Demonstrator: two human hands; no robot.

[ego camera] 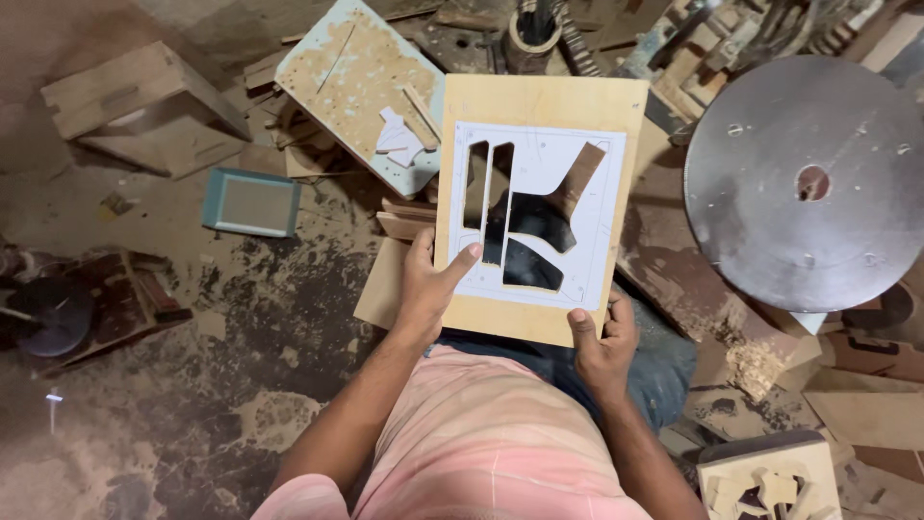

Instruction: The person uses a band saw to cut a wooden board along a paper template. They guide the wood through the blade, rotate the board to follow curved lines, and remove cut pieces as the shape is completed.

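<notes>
A: Item one?
B: Pale square plywood board (539, 207), white paper pattern glued on, several shapes cut through. Held flat above the lap.
A: Hands?
B: Left hand (428, 284) grasping the board's near-left edge, thumb on the paper; right hand (604, 339) gripping its near-right corner.
A: Beside the board?
B: Round grey metal disc (808, 183), right. Best kept level, fingers away from cutouts.
</notes>
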